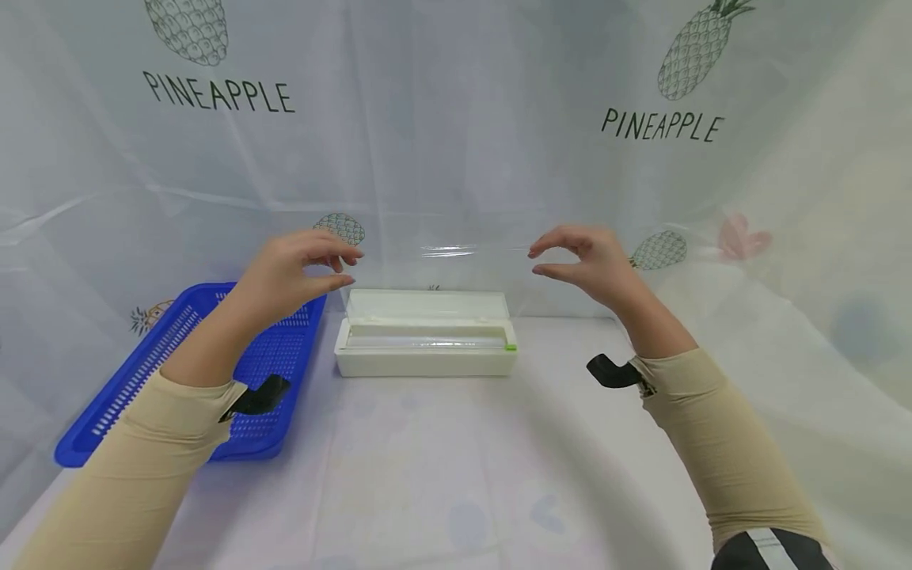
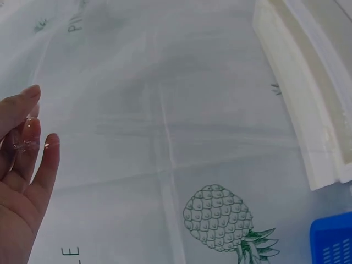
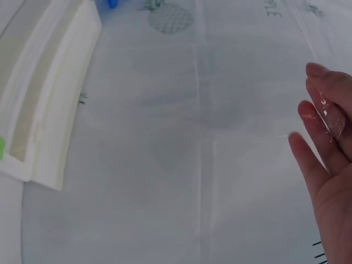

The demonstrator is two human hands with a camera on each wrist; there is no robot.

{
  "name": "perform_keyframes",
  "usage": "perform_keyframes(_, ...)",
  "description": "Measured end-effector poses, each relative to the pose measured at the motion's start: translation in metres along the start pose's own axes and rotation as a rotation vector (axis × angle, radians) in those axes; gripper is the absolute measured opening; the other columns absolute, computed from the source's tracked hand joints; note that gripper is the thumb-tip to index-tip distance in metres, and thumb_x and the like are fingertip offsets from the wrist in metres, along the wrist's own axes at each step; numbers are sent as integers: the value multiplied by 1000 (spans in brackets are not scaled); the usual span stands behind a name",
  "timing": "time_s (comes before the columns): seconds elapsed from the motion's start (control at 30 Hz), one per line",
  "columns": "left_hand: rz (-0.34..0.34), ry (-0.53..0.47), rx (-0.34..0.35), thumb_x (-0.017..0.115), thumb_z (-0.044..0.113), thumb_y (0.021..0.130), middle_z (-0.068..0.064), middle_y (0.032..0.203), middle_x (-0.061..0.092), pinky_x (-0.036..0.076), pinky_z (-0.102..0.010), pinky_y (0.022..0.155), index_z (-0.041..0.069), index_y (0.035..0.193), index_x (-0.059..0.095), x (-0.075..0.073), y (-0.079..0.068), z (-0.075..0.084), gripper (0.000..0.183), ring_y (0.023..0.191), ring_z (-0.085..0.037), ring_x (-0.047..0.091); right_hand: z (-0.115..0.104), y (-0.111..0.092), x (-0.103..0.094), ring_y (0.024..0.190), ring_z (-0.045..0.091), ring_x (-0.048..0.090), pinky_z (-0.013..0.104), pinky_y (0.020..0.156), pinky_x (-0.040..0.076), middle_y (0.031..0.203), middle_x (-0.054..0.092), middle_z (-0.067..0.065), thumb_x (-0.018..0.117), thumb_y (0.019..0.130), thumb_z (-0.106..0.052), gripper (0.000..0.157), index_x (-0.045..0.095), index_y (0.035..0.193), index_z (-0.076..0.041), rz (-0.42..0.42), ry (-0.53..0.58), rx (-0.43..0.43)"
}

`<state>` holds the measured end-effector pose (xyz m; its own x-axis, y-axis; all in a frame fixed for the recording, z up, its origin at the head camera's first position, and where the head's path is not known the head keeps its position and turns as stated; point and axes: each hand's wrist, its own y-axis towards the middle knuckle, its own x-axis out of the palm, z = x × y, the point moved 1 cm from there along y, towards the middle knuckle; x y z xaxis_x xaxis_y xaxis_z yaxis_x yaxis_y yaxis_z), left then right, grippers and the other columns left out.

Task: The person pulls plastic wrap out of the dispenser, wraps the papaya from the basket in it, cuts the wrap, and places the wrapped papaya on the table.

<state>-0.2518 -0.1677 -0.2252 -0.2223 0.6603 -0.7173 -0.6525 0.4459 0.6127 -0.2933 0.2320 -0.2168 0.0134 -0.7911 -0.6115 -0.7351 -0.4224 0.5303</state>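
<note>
Clear plastic wrap (image 1: 447,252) stretches between my two raised hands, showing mainly as a bright glint in the head view. My left hand (image 1: 302,261) holds one side with curled fingers and thumb; a crumpled bit of film shines at its fingers in the left wrist view. On the other side my right hand (image 1: 587,257) holds the film the same way, with gathered wrap glistening by the fingers (image 3: 314,118). Below and between the hands stands a white wrap box (image 1: 426,364), its lid (image 1: 427,305) raised at the back and a clear roll (image 1: 427,343) inside.
A blue plastic basket (image 1: 267,431) lies at the left, partly behind my left forearm. The box has a small green tab (image 1: 511,347) at its right end. A pale cloth (image 1: 427,475) covers the table, and a pineapple-print sheet (image 1: 456,119) hangs behind.
</note>
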Motion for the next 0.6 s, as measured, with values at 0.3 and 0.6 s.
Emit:
perform_keyframes(0.3, 20, -16, 32, 79, -3, 77, 5, 98, 67, 47, -17, 65, 11, 107, 73, 6, -34, 13, 34, 80, -8, 59, -9, -27, 5, 86, 19, 63, 23, 77, 54, 97, 68, 17, 73, 79, 12, 22, 72, 99, 4, -96, 164, -76)
perform_keyframes(0.6, -1, -39, 13, 81, -5, 74, 5, 100, 67, 49, -15, 68, 12, 107, 73, 14, -64, 24, 38, 81, -9, 59, -6, -60, 16, 84, 20, 66, 26, 74, 56, 95, 68, 18, 74, 76, 15, 23, 72, 97, 5, -133, 250, -99)
